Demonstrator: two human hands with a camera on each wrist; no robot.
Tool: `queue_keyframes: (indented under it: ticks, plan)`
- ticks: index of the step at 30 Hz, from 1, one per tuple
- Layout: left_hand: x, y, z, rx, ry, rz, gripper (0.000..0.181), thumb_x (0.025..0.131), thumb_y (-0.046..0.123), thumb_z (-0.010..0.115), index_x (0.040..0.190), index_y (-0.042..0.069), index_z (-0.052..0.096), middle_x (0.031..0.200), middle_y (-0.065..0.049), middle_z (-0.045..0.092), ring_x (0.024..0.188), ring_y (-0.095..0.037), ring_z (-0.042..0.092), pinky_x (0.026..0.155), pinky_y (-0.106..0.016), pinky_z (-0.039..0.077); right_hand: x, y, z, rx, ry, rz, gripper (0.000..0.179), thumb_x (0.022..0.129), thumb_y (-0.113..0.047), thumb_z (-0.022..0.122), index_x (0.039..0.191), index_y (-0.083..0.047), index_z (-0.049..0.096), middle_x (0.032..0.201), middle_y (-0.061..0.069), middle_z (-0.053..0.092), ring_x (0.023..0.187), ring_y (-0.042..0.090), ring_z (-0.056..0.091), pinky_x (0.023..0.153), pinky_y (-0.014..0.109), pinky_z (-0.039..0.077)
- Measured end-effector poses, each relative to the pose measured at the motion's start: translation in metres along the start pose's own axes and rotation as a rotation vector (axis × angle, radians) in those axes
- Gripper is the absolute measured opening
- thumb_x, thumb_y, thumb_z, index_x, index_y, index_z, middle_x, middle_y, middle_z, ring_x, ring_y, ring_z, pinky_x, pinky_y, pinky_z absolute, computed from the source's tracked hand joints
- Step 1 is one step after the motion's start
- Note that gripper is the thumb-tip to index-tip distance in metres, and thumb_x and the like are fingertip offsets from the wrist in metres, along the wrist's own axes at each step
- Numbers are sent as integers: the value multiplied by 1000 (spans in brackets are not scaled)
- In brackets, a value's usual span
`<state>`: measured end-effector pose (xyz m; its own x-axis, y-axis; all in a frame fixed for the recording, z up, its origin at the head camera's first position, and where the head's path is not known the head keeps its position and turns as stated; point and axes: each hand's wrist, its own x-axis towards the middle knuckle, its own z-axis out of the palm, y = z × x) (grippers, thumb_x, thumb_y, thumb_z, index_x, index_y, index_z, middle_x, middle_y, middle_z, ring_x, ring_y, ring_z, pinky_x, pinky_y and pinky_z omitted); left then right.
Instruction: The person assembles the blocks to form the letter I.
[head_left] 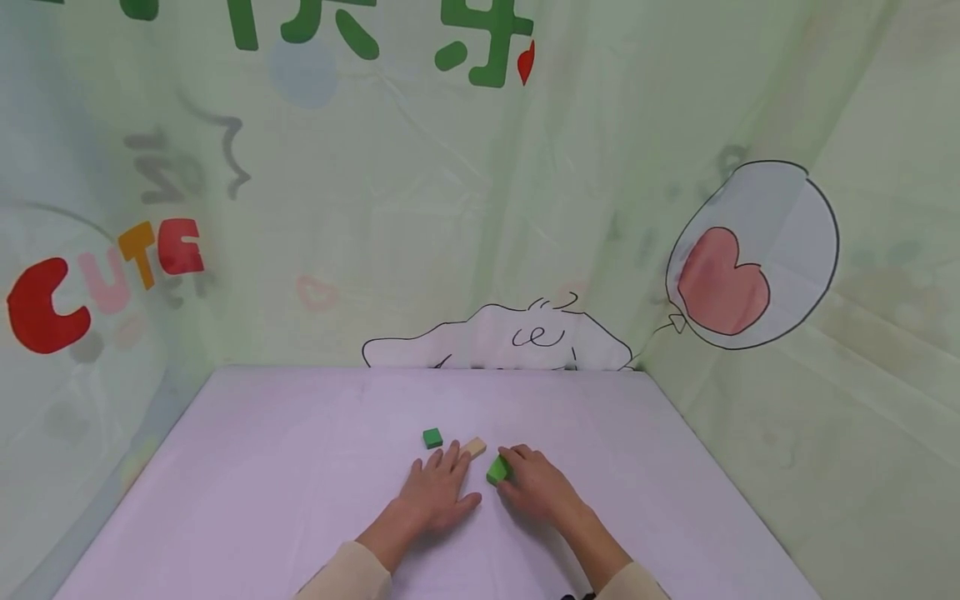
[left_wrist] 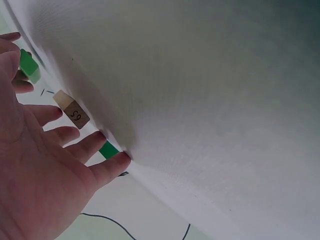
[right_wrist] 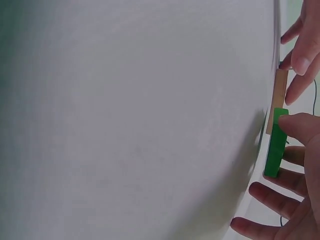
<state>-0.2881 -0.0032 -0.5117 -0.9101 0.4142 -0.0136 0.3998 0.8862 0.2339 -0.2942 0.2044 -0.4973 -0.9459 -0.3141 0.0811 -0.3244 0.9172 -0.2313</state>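
My right hand (head_left: pixel 542 487) pinches a bright green block (head_left: pixel 497 471) between thumb and fingers, low over the table; the right wrist view shows this green block (right_wrist: pixel 275 150) as long and flat-sided. To its left, my left hand (head_left: pixel 435 493) reaches forward with fingers spread and nothing gripped. Just beyond its fingertips lies a plain wooden block (head_left: pixel 476 447); in the left wrist view this wooden block (left_wrist: pixel 76 115) has dark printed characters on one face. A darker green block (head_left: pixel 432 437) sits farther left, partly hidden behind the left fingers in the left wrist view.
All the blocks are near the middle of a pale lilac tabletop (head_left: pixel 300 450). Printed curtains (head_left: pixel 420 200) rise behind the far edge and along both sides. A small dark object (head_left: pixel 577 597) shows by the right sleeve at the bottom.
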Motion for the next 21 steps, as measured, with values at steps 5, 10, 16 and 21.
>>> queue_keyframes:
  ticks: [5,10,16,21]
  plan:
    - [2,0,0,-6,1,-1,74,103,57,50,159,10,40,167,-14,35,150,-37,40,117,-62,36,-3,0,0,22,-7,-19,53,95,-26,73,142,-5,60,136,16,63,123,34,63,102,51,53]
    - [2,-2,1,-27,4,4,73,103,56,49,159,10,39,167,-15,34,150,-37,41,117,-62,36,-6,-3,0,18,-27,-17,53,96,-28,72,144,-7,59,138,14,62,124,33,62,102,51,53]
    - [1,-2,0,-40,2,12,73,103,56,49,159,11,40,167,-15,35,150,-38,40,116,-63,36,-11,-7,-1,3,-62,-13,53,98,-29,70,145,-9,58,139,12,61,125,30,62,102,49,54]
    - [1,-3,0,-28,0,14,73,103,57,49,159,11,39,167,-14,35,150,-37,40,116,-63,36,-13,-10,-1,3,-69,-25,53,98,-29,70,145,-10,58,140,12,61,126,30,62,102,50,54]
